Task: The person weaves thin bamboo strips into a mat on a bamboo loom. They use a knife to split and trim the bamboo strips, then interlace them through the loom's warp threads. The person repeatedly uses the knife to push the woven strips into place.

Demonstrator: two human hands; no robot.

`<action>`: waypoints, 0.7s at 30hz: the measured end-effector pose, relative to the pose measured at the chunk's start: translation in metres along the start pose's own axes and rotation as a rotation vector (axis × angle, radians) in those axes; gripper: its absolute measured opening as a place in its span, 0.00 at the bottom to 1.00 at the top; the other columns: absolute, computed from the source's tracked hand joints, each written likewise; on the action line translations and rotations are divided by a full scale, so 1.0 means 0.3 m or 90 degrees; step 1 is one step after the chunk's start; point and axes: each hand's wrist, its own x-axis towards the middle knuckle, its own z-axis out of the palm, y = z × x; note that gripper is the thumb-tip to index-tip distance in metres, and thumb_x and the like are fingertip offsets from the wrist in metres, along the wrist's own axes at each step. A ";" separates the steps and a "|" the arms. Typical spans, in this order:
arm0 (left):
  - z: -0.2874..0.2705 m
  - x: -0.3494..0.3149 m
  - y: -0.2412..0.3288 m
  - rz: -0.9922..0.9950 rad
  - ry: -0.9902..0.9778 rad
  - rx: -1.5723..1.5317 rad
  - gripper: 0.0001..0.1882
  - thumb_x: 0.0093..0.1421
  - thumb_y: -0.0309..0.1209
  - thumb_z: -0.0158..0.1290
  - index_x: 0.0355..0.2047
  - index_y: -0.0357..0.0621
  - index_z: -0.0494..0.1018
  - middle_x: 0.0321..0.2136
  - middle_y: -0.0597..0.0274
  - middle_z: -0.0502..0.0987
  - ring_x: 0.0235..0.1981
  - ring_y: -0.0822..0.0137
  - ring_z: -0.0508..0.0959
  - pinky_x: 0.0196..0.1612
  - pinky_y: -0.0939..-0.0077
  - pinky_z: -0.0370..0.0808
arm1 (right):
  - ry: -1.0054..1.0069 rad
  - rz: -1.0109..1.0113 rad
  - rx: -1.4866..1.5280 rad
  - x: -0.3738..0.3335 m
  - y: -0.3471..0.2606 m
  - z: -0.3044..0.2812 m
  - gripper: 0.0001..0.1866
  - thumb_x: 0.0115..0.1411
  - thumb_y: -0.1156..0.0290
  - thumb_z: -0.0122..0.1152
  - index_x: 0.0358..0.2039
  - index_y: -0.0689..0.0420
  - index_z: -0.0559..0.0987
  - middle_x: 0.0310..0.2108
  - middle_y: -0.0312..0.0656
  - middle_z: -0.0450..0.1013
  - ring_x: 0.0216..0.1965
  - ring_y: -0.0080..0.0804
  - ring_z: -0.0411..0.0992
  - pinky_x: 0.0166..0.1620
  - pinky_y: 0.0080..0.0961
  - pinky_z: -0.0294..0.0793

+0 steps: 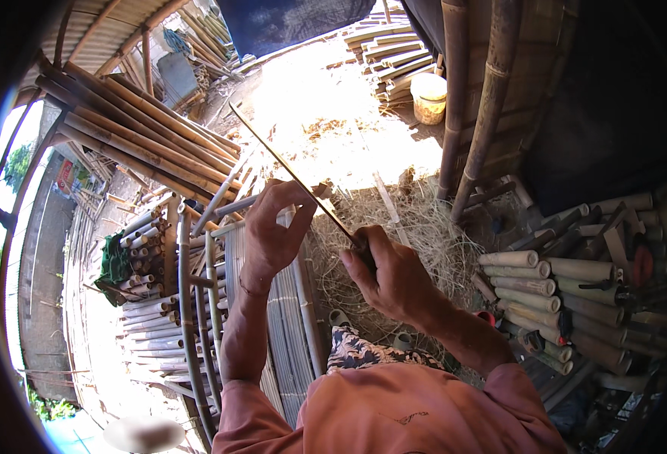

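A long, narrow knife blade (269, 148) slants across the middle of the head view, its slightly hooked tip pointing to the far left. My right hand (394, 276) is wrapped round the dark handle at the near end. My left hand (273, 223) is closed at the blade's middle, thumb and forefinger pinched against it; whether a small piece is also between the fingertips I cannot tell. Below my left forearm lies a long bundle of thin grey-white bamboo strips (269, 325), bordered by a bamboo pole (305, 303).
Bamboo poles (152, 140) lean at the left, above stacked cut lengths (152, 325). More bamboo pieces (530, 287) are piled at the right. Shavings (416, 219) cover the ground ahead. A yellowish bucket (429, 98) stands far right, near upright posts (485, 106).
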 end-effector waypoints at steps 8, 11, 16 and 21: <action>-0.017 0.032 0.014 -0.065 -0.004 0.049 0.11 0.52 0.17 0.57 0.36 0.39 0.72 0.35 0.57 0.78 0.35 0.61 0.79 0.39 0.72 0.75 | -0.014 0.019 0.064 0.064 0.014 0.001 0.13 0.65 0.65 0.55 0.38 0.63 0.69 0.17 0.46 0.73 0.19 0.40 0.76 0.22 0.33 0.70; -0.121 0.126 0.141 -0.141 -0.105 0.437 0.12 0.56 0.23 0.59 0.41 0.39 0.74 0.38 0.56 0.79 0.39 0.61 0.81 0.41 0.71 0.76 | -0.015 0.037 0.036 0.122 0.010 -0.031 0.14 0.66 0.63 0.53 0.38 0.64 0.70 0.17 0.47 0.73 0.19 0.39 0.76 0.22 0.32 0.71; -0.202 0.425 0.385 0.259 0.156 0.288 0.10 0.60 0.31 0.56 0.39 0.39 0.77 0.40 0.54 0.80 0.45 0.60 0.80 0.54 0.58 0.70 | -0.025 0.061 -0.011 0.207 0.006 -0.043 0.17 0.67 0.61 0.51 0.38 0.66 0.70 0.20 0.49 0.75 0.21 0.39 0.77 0.24 0.32 0.74; -0.003 0.498 0.081 0.182 -0.276 0.546 0.17 0.65 0.43 0.49 0.46 0.49 0.77 0.44 0.59 0.80 0.54 0.64 0.75 0.69 0.52 0.51 | -0.060 0.092 -0.027 0.255 -0.056 -0.013 0.18 0.67 0.60 0.50 0.39 0.67 0.71 0.22 0.53 0.76 0.24 0.43 0.78 0.27 0.36 0.75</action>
